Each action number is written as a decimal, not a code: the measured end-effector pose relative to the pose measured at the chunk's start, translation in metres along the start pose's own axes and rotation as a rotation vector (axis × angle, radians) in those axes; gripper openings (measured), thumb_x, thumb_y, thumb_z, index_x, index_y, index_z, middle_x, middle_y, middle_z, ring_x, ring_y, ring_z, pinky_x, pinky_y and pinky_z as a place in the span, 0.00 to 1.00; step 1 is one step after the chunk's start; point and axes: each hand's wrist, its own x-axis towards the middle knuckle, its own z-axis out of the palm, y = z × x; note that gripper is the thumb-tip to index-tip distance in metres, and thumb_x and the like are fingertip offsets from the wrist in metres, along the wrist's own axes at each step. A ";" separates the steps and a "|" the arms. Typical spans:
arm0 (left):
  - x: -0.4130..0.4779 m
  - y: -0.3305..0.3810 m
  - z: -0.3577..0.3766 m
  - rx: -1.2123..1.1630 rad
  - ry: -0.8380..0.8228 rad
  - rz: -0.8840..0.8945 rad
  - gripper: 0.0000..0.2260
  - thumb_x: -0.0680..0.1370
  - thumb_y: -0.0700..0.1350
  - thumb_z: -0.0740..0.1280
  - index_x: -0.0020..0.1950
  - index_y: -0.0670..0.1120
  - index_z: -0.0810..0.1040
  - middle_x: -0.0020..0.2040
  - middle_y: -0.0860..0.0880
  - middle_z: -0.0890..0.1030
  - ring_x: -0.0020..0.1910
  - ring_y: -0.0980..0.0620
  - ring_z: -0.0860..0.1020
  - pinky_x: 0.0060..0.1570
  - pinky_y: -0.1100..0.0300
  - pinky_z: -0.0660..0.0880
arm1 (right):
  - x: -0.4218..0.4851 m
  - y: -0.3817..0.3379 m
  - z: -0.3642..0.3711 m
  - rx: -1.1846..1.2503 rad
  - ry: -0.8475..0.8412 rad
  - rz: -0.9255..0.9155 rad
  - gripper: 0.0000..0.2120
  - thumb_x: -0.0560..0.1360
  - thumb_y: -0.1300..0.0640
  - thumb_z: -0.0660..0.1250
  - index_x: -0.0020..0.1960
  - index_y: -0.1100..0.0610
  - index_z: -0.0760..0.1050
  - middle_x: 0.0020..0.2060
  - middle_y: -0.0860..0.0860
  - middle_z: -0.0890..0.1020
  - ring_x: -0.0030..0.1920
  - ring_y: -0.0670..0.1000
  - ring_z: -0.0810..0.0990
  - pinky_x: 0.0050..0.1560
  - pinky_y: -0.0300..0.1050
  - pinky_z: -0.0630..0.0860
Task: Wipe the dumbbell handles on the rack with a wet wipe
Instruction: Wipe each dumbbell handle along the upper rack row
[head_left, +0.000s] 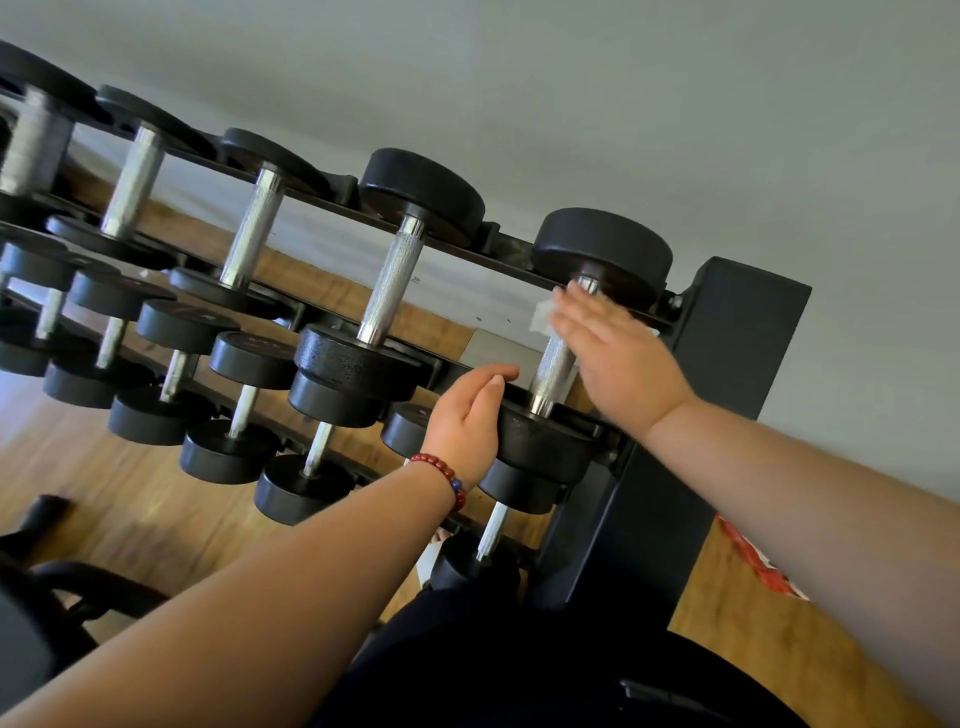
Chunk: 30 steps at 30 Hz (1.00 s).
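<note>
Rightward, rack upright (737, 353) beside right hand (618, 358).

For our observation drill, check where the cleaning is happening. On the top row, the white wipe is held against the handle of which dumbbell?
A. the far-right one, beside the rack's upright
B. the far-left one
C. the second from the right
A: the right hand presses the wet wipe with straight fingers against the handle of the end dumbbell, next to the rack's black upright.
</note>
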 end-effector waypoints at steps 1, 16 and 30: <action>0.001 -0.001 0.000 0.000 0.002 0.007 0.14 0.84 0.46 0.54 0.61 0.51 0.79 0.58 0.54 0.79 0.60 0.56 0.75 0.66 0.48 0.71 | -0.009 -0.008 0.004 0.026 0.013 -0.067 0.22 0.74 0.69 0.54 0.66 0.66 0.74 0.64 0.62 0.76 0.66 0.61 0.74 0.71 0.54 0.66; 0.003 -0.001 -0.010 0.075 -0.135 0.024 0.14 0.83 0.49 0.58 0.67 0.52 0.73 0.58 0.58 0.76 0.59 0.58 0.74 0.64 0.53 0.72 | 0.000 0.023 -0.011 -0.036 -0.122 -0.237 0.23 0.73 0.69 0.56 0.66 0.65 0.73 0.65 0.61 0.76 0.66 0.61 0.75 0.65 0.61 0.67; 0.006 -0.009 -0.010 0.118 -0.128 0.083 0.16 0.80 0.51 0.63 0.66 0.50 0.74 0.60 0.55 0.77 0.60 0.58 0.74 0.61 0.57 0.73 | 0.007 0.005 -0.003 -0.009 -0.019 0.007 0.22 0.75 0.65 0.52 0.64 0.66 0.75 0.63 0.62 0.77 0.65 0.62 0.75 0.67 0.60 0.68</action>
